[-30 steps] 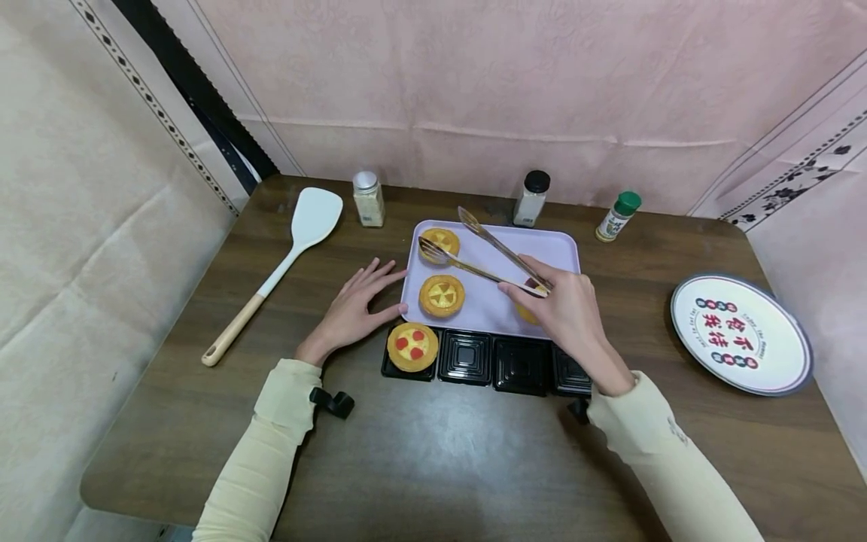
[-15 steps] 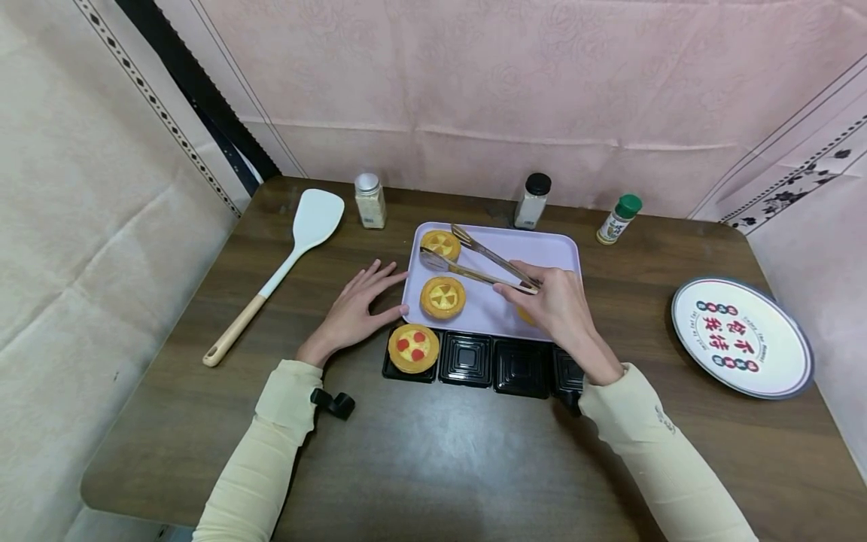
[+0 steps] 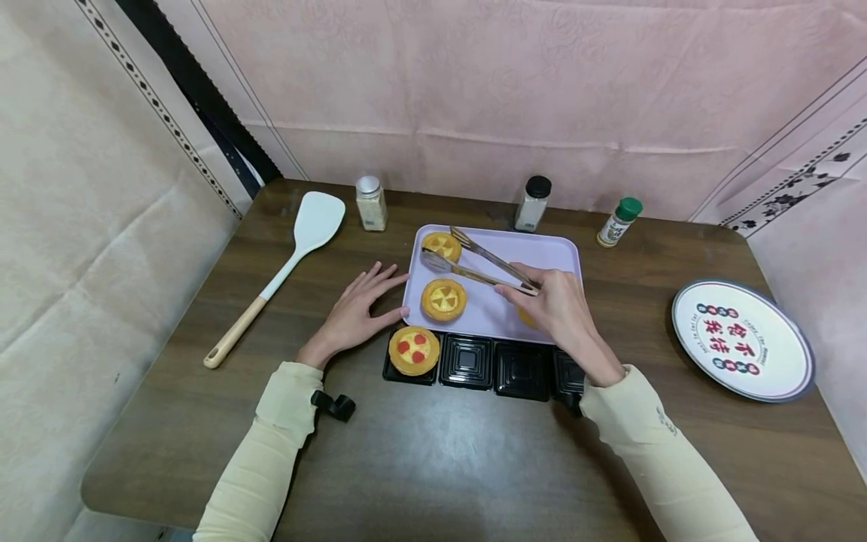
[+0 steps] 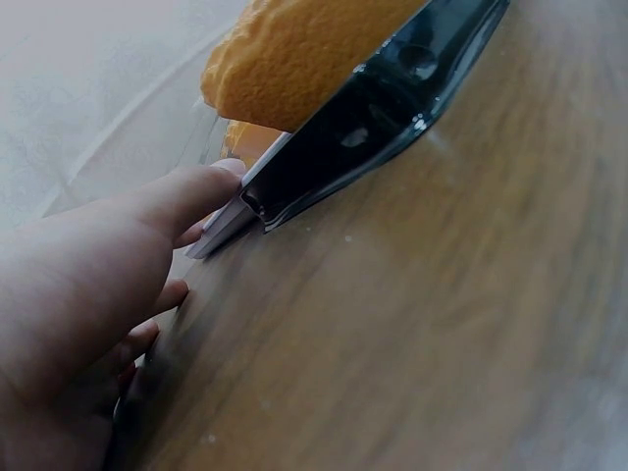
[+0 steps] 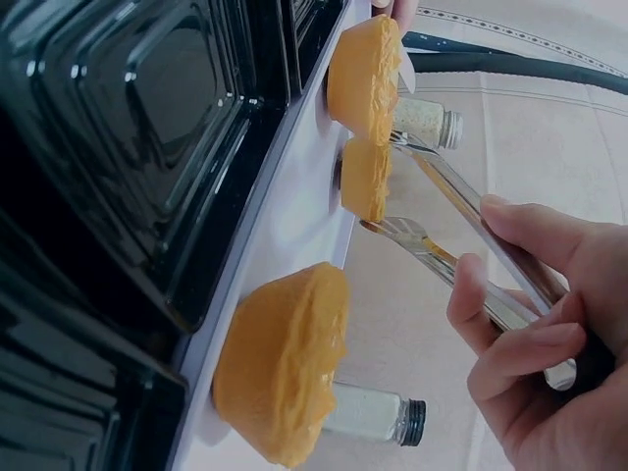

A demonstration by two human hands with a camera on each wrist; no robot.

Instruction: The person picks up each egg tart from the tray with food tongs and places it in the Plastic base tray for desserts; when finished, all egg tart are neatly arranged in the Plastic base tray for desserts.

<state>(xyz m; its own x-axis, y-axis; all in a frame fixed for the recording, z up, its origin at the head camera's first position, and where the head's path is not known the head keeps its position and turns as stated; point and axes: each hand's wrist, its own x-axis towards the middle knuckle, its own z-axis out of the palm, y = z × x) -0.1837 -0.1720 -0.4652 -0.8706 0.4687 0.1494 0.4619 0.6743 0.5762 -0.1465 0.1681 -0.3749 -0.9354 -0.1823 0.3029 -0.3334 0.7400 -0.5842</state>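
Note:
My right hand [image 3: 558,301] holds a pair of metal tongs [image 3: 497,260] over the lilac tray [image 3: 542,245]. Their spread tips lie close about the far-left tart [image 3: 442,242]; I cannot tell whether they touch it. On the same tray sits a second yellow tart [image 3: 443,299], and a third tart [image 5: 285,363] is mostly hidden under my right hand in the head view. With fingers spread and fairly straight, my left hand [image 3: 355,312] rests at the tray's left edge, its thumb on the rim. A tart with red dots [image 3: 414,351] occupies the leftmost compartment of a black sectioned container [image 3: 466,361].
A white spatula [image 3: 291,260] with a wooden handle lies at left. Behind the tray stand a silver-capped jar [image 3: 371,205] and a black-capped jar [image 3: 531,205]. Farther right are a green-capped bottle [image 3: 618,223] and a white oval plate [image 3: 779,342] with red characters.
Over the first half second my right hand shifted slightly left and the upper tong arm came nearer the far-left tart. Since then the hands look still.

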